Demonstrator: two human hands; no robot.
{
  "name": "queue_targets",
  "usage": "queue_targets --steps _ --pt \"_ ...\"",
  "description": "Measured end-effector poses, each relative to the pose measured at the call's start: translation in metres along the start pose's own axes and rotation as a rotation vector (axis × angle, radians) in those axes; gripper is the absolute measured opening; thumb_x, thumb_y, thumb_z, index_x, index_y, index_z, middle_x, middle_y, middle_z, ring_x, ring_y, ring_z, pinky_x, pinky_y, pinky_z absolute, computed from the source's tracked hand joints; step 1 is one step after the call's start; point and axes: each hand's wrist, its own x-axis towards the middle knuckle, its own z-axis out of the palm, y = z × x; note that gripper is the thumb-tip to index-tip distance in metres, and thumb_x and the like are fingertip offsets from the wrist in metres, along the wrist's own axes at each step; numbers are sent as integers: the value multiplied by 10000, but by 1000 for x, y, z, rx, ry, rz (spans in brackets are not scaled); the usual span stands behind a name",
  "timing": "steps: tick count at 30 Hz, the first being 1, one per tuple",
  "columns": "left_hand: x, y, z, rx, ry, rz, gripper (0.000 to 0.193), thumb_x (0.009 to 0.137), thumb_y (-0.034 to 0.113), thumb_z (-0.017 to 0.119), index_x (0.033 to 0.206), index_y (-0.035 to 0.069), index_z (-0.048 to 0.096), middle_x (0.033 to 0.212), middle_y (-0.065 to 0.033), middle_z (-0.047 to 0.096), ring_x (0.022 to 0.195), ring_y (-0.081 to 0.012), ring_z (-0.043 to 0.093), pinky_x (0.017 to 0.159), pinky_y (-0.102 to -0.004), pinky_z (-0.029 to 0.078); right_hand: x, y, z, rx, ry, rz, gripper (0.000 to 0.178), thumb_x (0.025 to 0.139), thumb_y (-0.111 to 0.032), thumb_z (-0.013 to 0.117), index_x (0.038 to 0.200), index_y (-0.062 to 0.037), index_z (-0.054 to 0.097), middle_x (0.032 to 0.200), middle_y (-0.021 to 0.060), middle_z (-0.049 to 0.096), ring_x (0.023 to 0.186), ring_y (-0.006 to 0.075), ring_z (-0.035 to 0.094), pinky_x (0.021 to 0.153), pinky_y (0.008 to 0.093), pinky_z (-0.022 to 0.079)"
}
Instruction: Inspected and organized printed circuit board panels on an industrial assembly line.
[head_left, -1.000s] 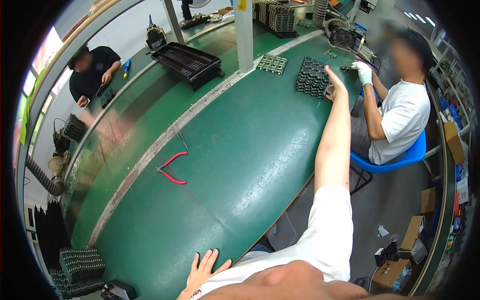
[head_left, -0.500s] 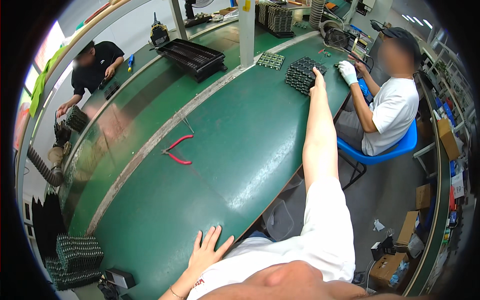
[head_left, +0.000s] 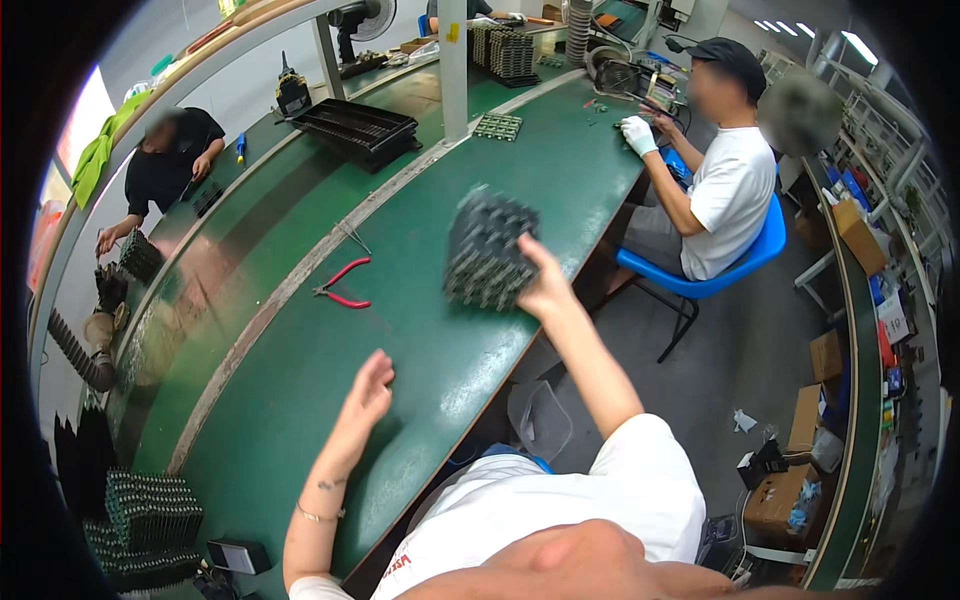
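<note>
My right hand (head_left: 545,282) grips a stack of dark circuit-board panels (head_left: 490,248) by its right side, thumb on top; fingers beneath are hidden. The stack is slightly blurred and seems held above the green bench (head_left: 300,400). Nothing is in my left hand (head_left: 370,388), which hovers over the bench nearer to me, fingers stretched and held loosely side by side. Beyond it lie red-handled cutting pliers (head_left: 345,285) with their handles spread. A thin pair of metal tweezers (head_left: 354,238) rests farther back, by the pale strip.
A seated co-worker (head_left: 735,190) with a white glove works at the right; another (head_left: 170,165) sits across at the left. Several board stacks (head_left: 150,510) stand near left. A black tray (head_left: 355,130), an upright post (head_left: 454,70) and a flat board panel (head_left: 497,126) are farther back.
My right hand has drawn the board stack away from the co-worker, toward me and leftward. My left hand has risen off the bench edge and moved farther forward. The view has shifted.
</note>
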Motion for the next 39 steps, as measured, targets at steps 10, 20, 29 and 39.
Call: queue_targets --steps 10,20,29,39 --pt "-23 -1 -37 -713 227 44 595 908 484 479 1314 52 422 1195 -156 563 1032 -234 575 929 -362 426 -56 155 105 -511 -318 242 794 742 -147 712 1369 32 259 1191 231 470 1042 268 523 896 327 427" --pt "-83 11 -56 -694 744 93 507 839 299 554 1241 1 472 1108 -141 610 921 -210 612 811 -305 486 -44 220 141 -730 -589 326 776 820 -281 676 1395 -6 234 1231 207 427 1094 229 460 947 326 372" --pt "-88 46 -121 1243 1205 481 814 548 218 751 1292 137 431 1053 -88 595 862 -248 600 737 -326 488 1 234 157 -844 -590 393 596 929 -494 425 1247 6 482 1174 141 542 1071 200 523 907 319 401" --pt "-46 -8 -104 1845 977 427 853 516 271 765 1308 221 452 1224 -117 496 1087 -291 507 898 -400 383 35 264 129 -486 -392 716 742 906 -589 384 1223 80 433 1092 178 537 983 200 544 884 323 432"
